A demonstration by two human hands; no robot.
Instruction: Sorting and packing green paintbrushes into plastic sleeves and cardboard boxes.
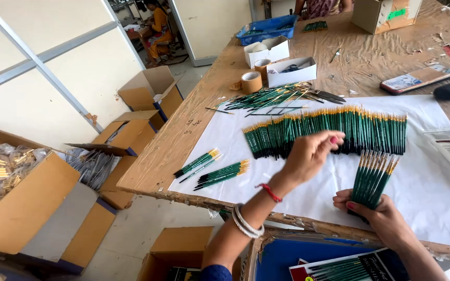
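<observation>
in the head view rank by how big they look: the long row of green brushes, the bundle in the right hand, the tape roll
1. Long row of green brushes
2. Bundle in the right hand
3. Tape roll, though it lies farther from the camera, so its look may understate it.

- I note green brushes (334,132) with gold ferrules, black tips, at 12 o'clock.
- White paper sheet (433,192) underneath.
- Blue tray (266,28), 11 o'clock.
- Red thread on my left wrist (270,192).

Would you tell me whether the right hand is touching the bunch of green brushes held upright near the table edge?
Touching. The head view shows the right hand with its fingers wrapped around the lower end of the bunch of green brushes.
</observation>
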